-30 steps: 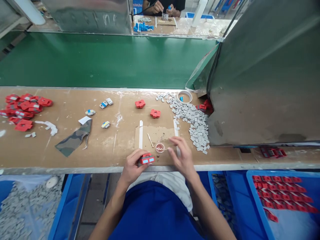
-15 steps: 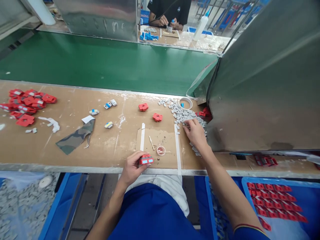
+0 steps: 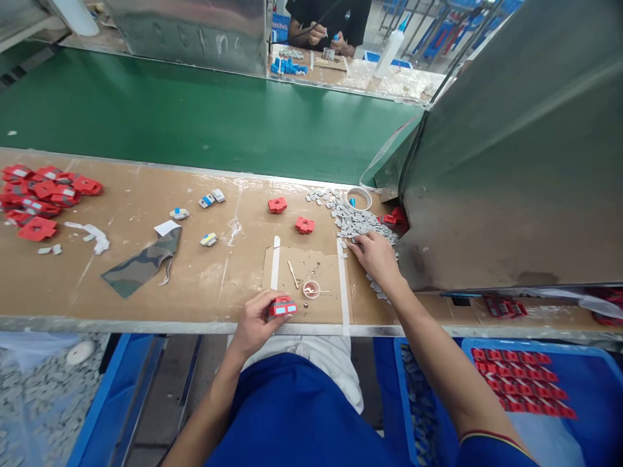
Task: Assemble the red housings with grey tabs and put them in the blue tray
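Observation:
Near the table's front edge, my left hand point(image 3: 256, 319) is closed around a red toy part point(image 3: 283, 306) with two pale windows. My right hand point(image 3: 377, 256) is at the near-left side of a pile of small grey pieces point(image 3: 357, 222), its thumb and fingers pinched; whatever is between the fingertips is too small to make out. A small round cup point(image 3: 311, 289) with a thin stick across it stands on a cardboard sheet point(image 3: 324, 314), beside a pale stick point(image 3: 293, 274). Two red parts point(image 3: 277, 205) point(image 3: 305, 225) lie beyond the sheet.
A heap of red parts point(image 3: 41, 194) lies at the left, near camouflage cloth point(image 3: 141, 263). A tape roll point(image 3: 359, 199) touches the grey pile. A metal housing point(image 3: 511, 162) bounds the right. A blue tray point(image 3: 594, 383) holds red parts. Across the green belt point(image 3: 209, 123), a person works.
My right hand has shifted slightly left at the edge of the grey pile. My left hand still holds the red part. The whole view has moved a little.

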Available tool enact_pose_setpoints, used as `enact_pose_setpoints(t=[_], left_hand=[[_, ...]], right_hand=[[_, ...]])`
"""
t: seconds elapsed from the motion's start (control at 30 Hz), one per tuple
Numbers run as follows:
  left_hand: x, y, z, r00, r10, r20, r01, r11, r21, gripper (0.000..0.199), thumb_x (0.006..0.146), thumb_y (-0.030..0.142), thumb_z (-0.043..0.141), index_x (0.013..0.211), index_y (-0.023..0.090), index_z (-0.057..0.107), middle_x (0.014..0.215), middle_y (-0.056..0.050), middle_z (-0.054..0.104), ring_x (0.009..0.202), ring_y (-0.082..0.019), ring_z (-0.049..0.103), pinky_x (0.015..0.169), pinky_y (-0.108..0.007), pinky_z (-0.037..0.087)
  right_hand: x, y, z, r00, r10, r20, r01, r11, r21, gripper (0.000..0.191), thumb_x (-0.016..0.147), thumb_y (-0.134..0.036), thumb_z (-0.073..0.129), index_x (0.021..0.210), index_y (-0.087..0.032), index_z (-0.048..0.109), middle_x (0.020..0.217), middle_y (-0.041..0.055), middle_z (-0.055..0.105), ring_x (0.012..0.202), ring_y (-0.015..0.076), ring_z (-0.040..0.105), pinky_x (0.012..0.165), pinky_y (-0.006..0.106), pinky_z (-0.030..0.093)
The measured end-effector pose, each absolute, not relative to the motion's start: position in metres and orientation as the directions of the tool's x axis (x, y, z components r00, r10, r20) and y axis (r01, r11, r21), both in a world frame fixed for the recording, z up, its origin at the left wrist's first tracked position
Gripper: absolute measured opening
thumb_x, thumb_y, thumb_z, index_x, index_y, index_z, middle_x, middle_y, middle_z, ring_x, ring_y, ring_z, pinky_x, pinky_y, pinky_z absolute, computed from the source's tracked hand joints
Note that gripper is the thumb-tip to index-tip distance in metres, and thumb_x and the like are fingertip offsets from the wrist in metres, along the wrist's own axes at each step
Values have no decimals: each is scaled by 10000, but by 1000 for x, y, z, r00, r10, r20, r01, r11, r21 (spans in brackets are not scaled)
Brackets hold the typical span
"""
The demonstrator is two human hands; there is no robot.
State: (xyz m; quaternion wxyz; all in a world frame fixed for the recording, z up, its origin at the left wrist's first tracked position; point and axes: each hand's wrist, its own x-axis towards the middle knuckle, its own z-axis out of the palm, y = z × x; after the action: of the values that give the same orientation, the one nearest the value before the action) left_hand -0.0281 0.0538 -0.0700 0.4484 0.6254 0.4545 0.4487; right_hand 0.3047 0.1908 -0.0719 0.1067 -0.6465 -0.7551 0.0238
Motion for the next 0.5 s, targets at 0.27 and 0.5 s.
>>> enact_pose_setpoints(t=[0.27, 0.5], left_hand=[[-29, 51, -71, 180, 970, 164, 152, -192, 970, 289, 899, 417, 772, 1059, 176, 760, 971, -97, 775, 876, -217, 725, 785, -309, 580], [-33, 52, -76, 237, 954, 185, 119, -217, 969, 521, 891, 479, 774, 1321, 190, 724, 988, -95, 792, 857, -209, 737, 781, -315, 592]], right_hand=[[291, 196, -62, -59, 995, 81, 963, 78, -260, 222, 927, -156, 528, 853, -126, 736, 920, 209, 695, 890, 334, 637, 832, 438, 463], [296, 170, -41, -33, 999, 30, 839, 44, -542, 256, 943, -340, 578, 961, -155, 755, 888, 116, 776, 775, 252, 708, 723, 361, 529]])
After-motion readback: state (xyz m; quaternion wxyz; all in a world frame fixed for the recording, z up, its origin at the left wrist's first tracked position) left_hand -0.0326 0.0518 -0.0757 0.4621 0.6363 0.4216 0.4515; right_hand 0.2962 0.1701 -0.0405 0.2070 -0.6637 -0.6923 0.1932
